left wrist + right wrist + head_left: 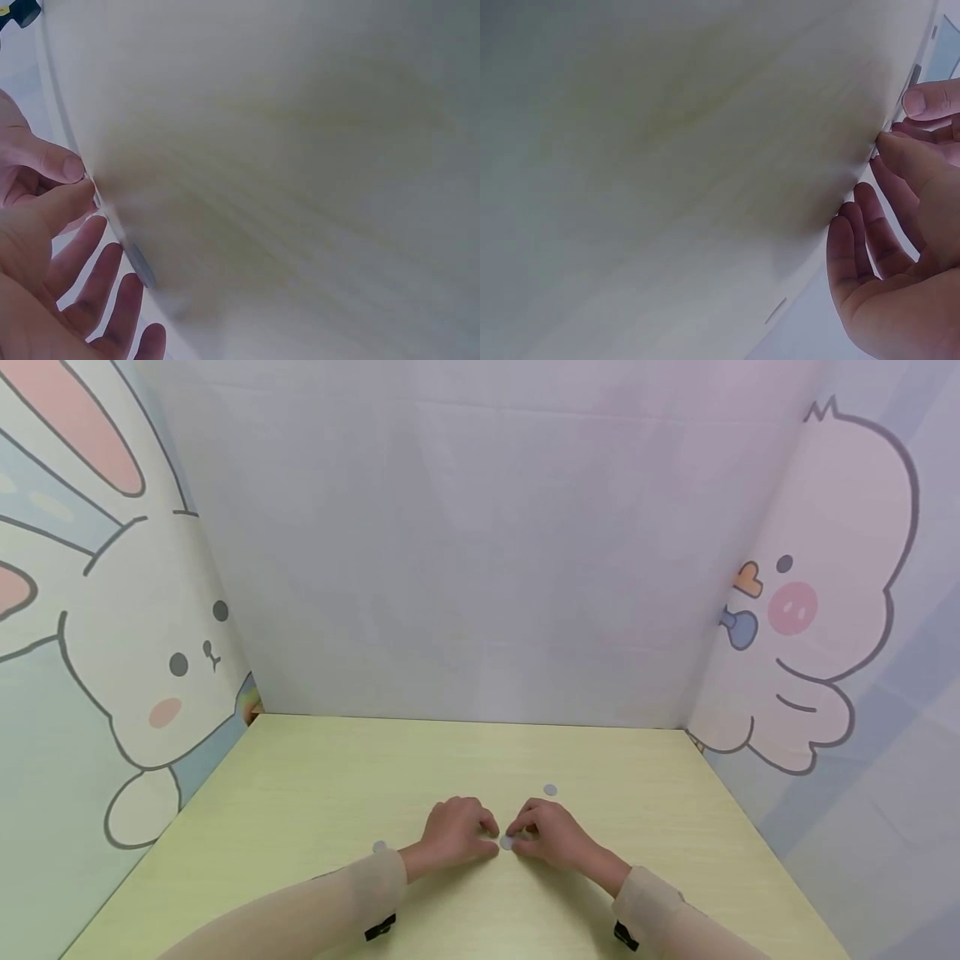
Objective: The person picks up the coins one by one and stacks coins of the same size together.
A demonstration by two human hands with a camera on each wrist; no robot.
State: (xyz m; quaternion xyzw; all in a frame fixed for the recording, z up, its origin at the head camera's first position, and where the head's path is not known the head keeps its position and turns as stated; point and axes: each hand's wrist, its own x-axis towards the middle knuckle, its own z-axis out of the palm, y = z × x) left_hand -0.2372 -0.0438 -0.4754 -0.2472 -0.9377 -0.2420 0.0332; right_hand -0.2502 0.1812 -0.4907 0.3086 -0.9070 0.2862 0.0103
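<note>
A small silver-grey disc, coin-like, (506, 843) lies at the middle of the table between the two hands. My right hand (552, 835) pinches at its right edge with thumb and index finger; the fingertips partly cover it. On the other side, my left hand (456, 832) rests low over the table, thumb and index finger spread apart close to the disc's left edge. In the left wrist view, the fingers of my left hand (67, 277) are loosely extended, and a grey disc (139, 265) lies beyond them. In the right wrist view, my right hand (907, 247) has its thumb tip at the table surface.
Another grey disc (551, 790) lies farther back, behind the right hand. A third disc (379, 846) is at the left, beside the left sleeve (337, 902). The pale yellow table (337, 768) is enclosed by a white backdrop (465, 568) and printed cloth sides.
</note>
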